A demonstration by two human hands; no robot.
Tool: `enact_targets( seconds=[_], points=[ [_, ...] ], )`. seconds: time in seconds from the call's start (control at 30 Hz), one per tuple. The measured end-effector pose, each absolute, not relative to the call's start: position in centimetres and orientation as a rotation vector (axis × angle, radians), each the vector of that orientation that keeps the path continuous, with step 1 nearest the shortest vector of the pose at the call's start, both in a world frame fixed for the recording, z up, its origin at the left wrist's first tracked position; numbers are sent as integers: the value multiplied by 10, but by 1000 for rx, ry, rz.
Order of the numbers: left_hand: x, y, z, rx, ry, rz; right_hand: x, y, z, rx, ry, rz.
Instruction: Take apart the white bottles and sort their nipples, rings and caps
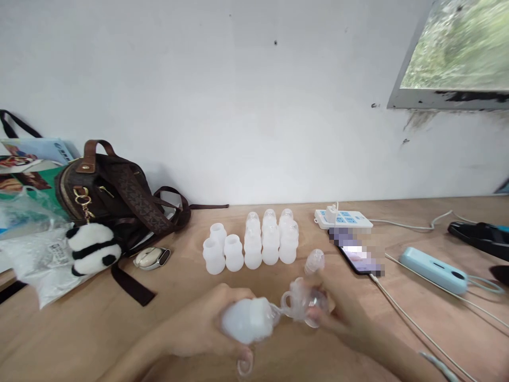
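Grasp white bottle (248, 321) around its body, as with left hand (202, 313), closed about it above desk (59, 339). Note bottle tipped on its side, top end toward right hand (338, 306). With right hand, likewise gripping clear plastic pieces (297, 298) just beside that end, cannot confirm contact with bottle through blur. Expect light weight, probably smooth, slightly yielding walls. Handle clear pieces gently, likely thin; take by rim.

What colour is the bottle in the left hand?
The bottle is milky white; the head view shows it best, though blurred.
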State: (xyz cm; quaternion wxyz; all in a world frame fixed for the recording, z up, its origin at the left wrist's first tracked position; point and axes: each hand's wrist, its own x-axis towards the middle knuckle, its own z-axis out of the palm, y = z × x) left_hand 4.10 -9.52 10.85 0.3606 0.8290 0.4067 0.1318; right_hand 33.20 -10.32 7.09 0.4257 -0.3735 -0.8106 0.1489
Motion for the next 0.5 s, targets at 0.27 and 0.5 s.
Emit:
enact_targets(
  seconds=[0.27,0.5],
  points=[
    [9,-70,64,1784,1307,842,392,-55,113,-1703,-1713,-53],
    [43,-75,47,1879,1300,950,402,-48,94,-2140,-2214,121]
  ],
)
